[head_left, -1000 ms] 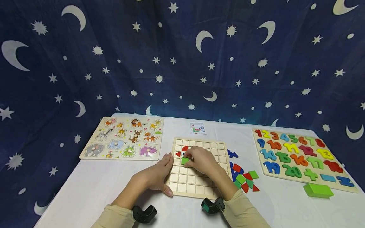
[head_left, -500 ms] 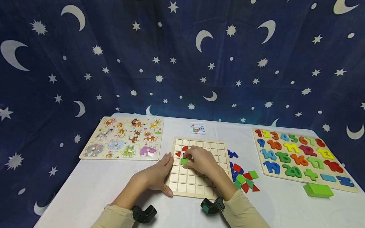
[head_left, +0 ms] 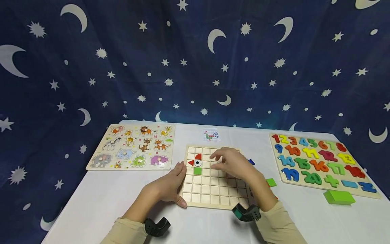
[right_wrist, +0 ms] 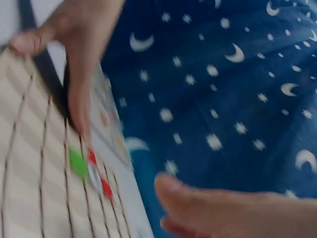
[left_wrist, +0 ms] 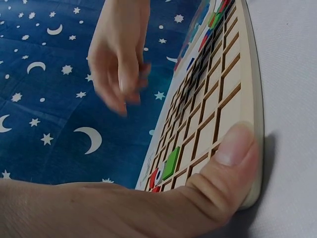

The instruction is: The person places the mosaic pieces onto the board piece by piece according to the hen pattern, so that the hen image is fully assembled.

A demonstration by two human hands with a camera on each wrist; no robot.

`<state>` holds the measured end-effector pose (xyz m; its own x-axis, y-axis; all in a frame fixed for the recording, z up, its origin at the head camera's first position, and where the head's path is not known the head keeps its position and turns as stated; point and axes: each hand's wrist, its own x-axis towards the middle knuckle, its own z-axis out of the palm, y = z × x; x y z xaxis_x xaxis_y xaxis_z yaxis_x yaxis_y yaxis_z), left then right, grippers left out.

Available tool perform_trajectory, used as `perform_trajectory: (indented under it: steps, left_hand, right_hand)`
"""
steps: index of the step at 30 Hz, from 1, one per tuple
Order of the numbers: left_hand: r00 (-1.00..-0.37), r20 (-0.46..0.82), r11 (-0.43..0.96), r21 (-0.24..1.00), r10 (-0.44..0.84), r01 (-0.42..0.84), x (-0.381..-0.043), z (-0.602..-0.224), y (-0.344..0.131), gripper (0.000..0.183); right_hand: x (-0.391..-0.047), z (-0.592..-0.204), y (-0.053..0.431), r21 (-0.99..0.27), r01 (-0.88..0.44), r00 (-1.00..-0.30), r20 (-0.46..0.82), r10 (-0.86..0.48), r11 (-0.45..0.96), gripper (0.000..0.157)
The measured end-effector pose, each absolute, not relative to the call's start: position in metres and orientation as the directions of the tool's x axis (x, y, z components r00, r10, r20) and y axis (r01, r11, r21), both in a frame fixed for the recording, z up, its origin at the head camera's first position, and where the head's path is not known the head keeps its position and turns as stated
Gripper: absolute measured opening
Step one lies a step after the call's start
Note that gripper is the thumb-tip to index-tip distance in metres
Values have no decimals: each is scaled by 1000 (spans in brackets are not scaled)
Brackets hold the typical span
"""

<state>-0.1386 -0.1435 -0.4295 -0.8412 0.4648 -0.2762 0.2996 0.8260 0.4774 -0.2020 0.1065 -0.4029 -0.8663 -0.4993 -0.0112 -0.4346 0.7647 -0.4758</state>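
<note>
A wooden grid board (head_left: 210,193) lies on the white table. In its upper left cells sit a green square tile (head_left: 197,171), a white tile with an eye (head_left: 197,163), a red triangle (head_left: 191,162) and a red curved tile (head_left: 198,156). My left hand (head_left: 169,184) rests along the board's left edge, thumb at the near corner, as the left wrist view also shows. My right hand (head_left: 234,164) hovers over the board's right half, fingers loosely bent, thumb apart, nothing between them. In the right wrist view this hand (right_wrist: 218,210) is blurred.
Behind the board lies a small pattern card (head_left: 211,135). An animal peg puzzle (head_left: 131,145) lies at left, a number puzzle (head_left: 323,162) at right, with a green block (head_left: 339,197) before it. Loose tiles, among them a green one (head_left: 271,182), are partly hidden by the right arm.
My right hand has let go of the green square tile and moved right, off the tiles, uncovering the eye tile. My left hand stays at the board's edge. The head view has shifted slightly.
</note>
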Motion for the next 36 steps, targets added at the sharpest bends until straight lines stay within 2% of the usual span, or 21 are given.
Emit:
perform_trajectory:
  steps: [5, 9, 13, 21, 36]
  left_hand:
    - [-841, -280, 830, 470, 462, 299, -138, -430, -142, 128]
    - [-845, -274, 823, 489, 460, 289, -137, -430, -142, 127]
    - [-843, -268, 817, 496, 467, 294, -137, -430, -143, 127]
    - [-836, -257, 804, 507, 486, 311, -135, -432, -144, 126]
    - [-841, -250, 801, 515, 480, 305, -135, -433, -145, 127]
  right_hand:
    - [-193, -394, 177, -482, -372, -890, -59, -453, 793, 33]
    - [-186, -404, 231, -462, -313, -911, -101, -400, 830, 33]
    - [-175, -418, 265, -437, -271, -924, -131, -359, 858, 37]
    - [-163, -430, 284, -392, -291, -932, -91, -351, 873, 35]
    - [-167, -442, 283, -379, -259, -944, -94, -316, 888, 27]
